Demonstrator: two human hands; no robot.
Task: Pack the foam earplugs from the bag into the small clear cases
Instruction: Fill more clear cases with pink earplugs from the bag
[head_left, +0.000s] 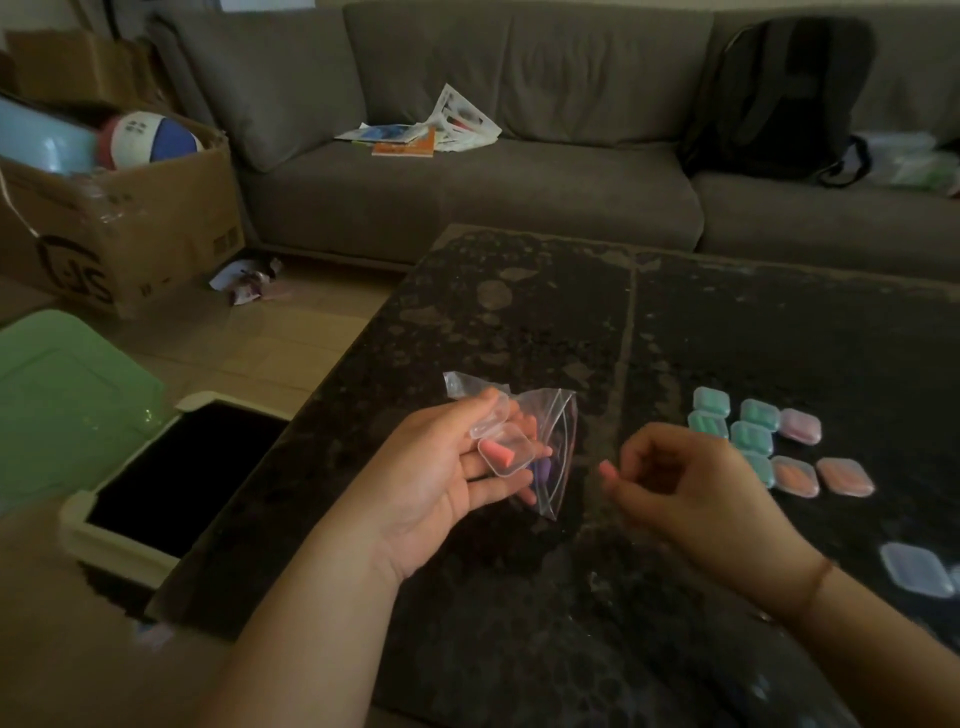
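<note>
left hand (447, 467), palm up, grips an open clear case (506, 453) and zip bag (556, 441); right hand (680, 483) pinches a pink earplug (607, 470) above the desk (519, 312).

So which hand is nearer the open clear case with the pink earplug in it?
Left. The left hand holds the open case against the bag; the right hand is apart, pinching another pink earplug.

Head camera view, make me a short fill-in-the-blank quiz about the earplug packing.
1. The left hand holds an open clear case containing one ____ earplug.
2. The right hand pinches a pink ____.
3. The zip bag is in the ____ hand.
4. The filled cases lie on the ____ table.
Missing: pink; earplug; left; black
</note>
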